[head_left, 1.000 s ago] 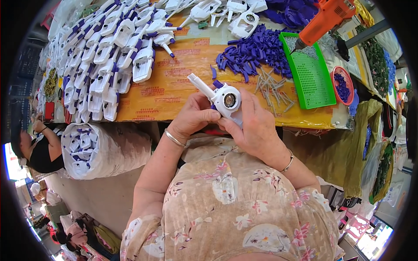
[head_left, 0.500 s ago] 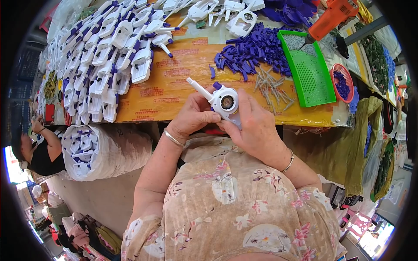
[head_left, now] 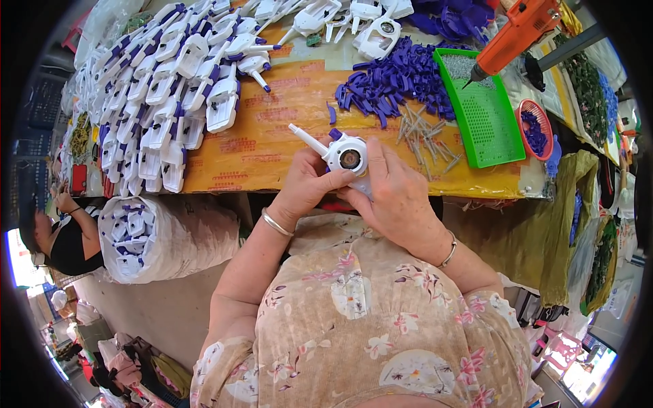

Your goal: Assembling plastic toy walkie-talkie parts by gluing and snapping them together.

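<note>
Between my two hands, just off the table's near edge, is a white plastic toy housing (head_left: pixel 335 151) with a long thin stem toward the upper left. It carries a dark round speaker-like part (head_left: pixel 350 160) in a white ring, and a purple piece (head_left: pixel 335 134) at its top. My left hand (head_left: pixel 303 189) grips the stem side, its thumb pressed beside the ring. The fingers of my right hand (head_left: pixel 396 194) close around the right side and lower end, hiding much of that part.
White housings with purple trim (head_left: pixel 160 102) are heaped at left. Purple strips (head_left: pixel 394 81) and thin pale rods (head_left: pixel 428 139) lie at right. Beyond are a green tray (head_left: pixel 486 129) with screws, a hanging orange power screwdriver (head_left: pixel 517 41) and a red basket (head_left: pixel 534 129). A filled sack (head_left: pixel 183 238) stands lower left.
The housing has shifted slightly left in my hands. My left thumb has slid up against the round ring. The orange screwdriver's tip hangs a little lower and more to the left.
</note>
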Demonstrator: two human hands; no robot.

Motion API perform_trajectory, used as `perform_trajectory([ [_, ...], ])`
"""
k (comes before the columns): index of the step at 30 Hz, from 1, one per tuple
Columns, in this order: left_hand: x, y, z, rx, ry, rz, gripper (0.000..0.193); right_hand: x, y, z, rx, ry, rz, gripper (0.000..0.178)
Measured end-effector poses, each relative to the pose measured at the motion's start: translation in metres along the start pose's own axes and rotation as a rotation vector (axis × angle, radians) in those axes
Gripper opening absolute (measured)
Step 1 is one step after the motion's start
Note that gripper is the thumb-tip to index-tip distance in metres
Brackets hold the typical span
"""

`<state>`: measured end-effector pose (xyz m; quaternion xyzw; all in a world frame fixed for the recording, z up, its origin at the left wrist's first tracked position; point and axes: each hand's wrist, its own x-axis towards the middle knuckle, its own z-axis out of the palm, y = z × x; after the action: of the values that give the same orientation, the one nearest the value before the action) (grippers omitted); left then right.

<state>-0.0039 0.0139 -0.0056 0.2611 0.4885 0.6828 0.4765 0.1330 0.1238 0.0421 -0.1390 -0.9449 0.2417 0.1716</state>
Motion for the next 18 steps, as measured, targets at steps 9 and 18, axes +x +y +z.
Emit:
perform_trajectory([
  [9, -0.011, 0.004, -0.004, 0.004, -0.006, 0.133, 0.061, -0.004, 0.028, 0.016, 0.512, 0.125, 0.011, 0.058],
  [18, -0.014, 0.007, -0.005, -0.187, 0.065, 0.092, 0.066, -0.011, 0.047, 0.018, 1.404, -0.071, 0.290, 0.028],
])
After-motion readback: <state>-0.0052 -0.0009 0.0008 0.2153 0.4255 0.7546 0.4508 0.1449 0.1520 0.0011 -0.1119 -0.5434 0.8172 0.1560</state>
